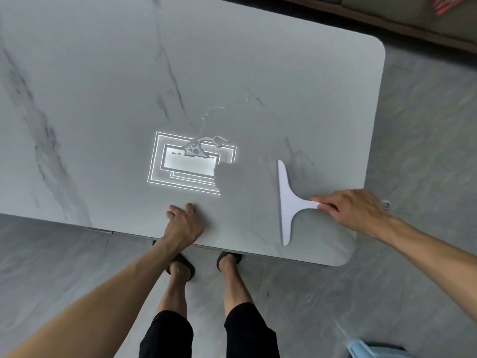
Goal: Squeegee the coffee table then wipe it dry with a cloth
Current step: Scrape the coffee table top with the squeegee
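The coffee table point(108, 81) has a pale grey marble-look top with rounded corners. A thin puddle of water point(204, 146) lies near its middle, across a bright reflection of a ceiling light. My right hand point(353, 210) grips the handle of a white T-shaped squeegee point(286, 202), whose blade rests on the top near the right end, to the right of the water. My left hand point(183, 223) presses flat on the table near its front edge, fingers spread, holding nothing. No cloth is in view.
I stand at the table's front edge, my feet in dark slippers point(180, 264) on the grey tiled floor. A light blue object point(371, 350) shows at the bottom right corner. A brown sofa base point(387, 24) runs along the top right.
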{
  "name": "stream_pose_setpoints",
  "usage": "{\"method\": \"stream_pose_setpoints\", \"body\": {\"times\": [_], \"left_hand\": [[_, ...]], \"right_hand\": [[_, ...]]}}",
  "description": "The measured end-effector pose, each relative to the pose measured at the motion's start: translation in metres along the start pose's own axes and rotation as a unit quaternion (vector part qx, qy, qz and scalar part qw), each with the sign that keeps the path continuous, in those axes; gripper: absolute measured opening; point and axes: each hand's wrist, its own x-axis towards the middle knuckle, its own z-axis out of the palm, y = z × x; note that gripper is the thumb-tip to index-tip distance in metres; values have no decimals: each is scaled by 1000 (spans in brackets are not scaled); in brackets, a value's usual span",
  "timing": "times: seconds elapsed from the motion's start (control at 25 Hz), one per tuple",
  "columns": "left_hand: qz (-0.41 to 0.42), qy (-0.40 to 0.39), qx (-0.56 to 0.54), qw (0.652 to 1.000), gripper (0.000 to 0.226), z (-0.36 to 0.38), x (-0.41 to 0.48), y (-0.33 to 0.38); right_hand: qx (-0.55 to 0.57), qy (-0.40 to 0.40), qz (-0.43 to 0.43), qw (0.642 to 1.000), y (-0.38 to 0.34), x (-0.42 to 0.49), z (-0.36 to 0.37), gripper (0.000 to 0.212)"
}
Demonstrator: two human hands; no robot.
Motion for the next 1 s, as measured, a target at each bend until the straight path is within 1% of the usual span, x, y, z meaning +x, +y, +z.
{"method": "stream_pose_setpoints", "body": {"times": [0.08, 0.16, 0.28, 0.36, 0.44, 0.52, 0.6, 0.72, 0.8, 0.88, 1.0], "left_hand": [[33, 23, 26, 999, 37, -6, -1, -5], [16, 61, -8, 998, 30, -14, -2, -16], [-25, 80, -86, 993, 29, -25, -6, -40], [-44, 101, -128, 986, 29, -33, -7, -59], [-62, 131, -151, 978, 29, -41, -7, -79], [-80, 146, -160, 973, 28, -51, -2, -98], [-86, 147, -162, 972, 29, -58, 3, -113], [-65, 142, -152, 976, 34, -66, 14, -114], [-39, 136, -146, 979, 35, -72, 23, -103], [0, 130, -135, 982, 35, -78, 32, -85], [57, 117, -110, 985, 36, -89, 44, -56]], "right_hand": [[7, 3, -6, 1000, -2, -4, -5, 34], [24, 0, -52, 998, -32, 5, -4, 36], [59, -29, -157, 985, -111, 38, 4, 35], [67, -63, -210, 973, -172, 65, 9, 35], [73, -81, -247, 963, -227, 89, 13, 34], [90, -72, -257, 959, -268, 109, 13, 33], [91, -64, -253, 961, -287, 126, 10, 33], [90, -47, -218, 971, -277, 151, -5, 35], [104, -21, -164, 981, -248, 160, -17, 36], [117, 4, -87, 989, -206, 158, -27, 35], [113, 22, 16, 993, -136, 131, -37, 32]]}}
